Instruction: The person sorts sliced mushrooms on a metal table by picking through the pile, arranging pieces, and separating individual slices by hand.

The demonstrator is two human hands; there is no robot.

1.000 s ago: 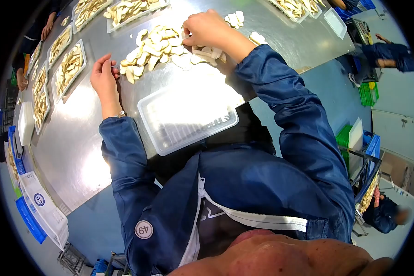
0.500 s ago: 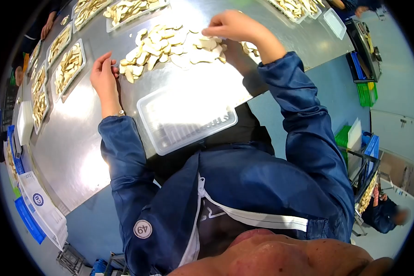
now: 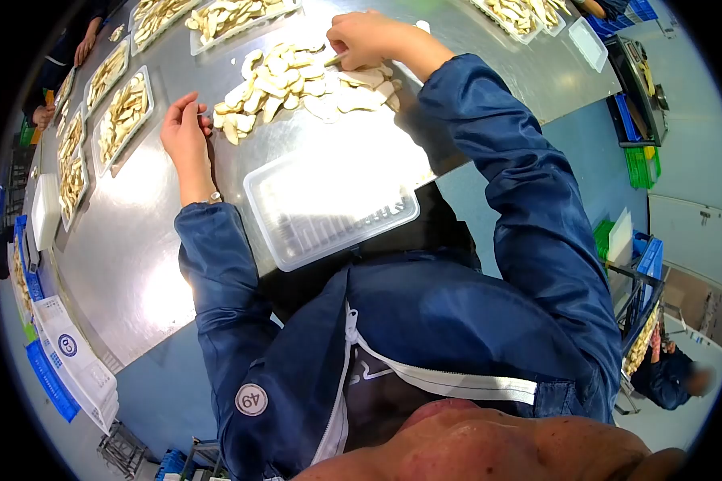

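A pile of pale slices lies on the metal table. Over the right part of the pile, my right hand is closed, pinching a slice that shows below its fingertips. My left hand rests on the table just left of the pile, fingers apart and nothing in them. Between my forearms, at the table's near edge, sits a clear plastic tray with no slices in it.
Trays filled with slices stand at the left and at the top, with more at the top right. Stacked white trays are at the left edge. Co-workers' hands show at the upper left.
My right hand moved right over the pile, then back left onto it, and now pinches a slice. Slices near the right forearm are now mostly out of sight. My left hand has hardly moved.
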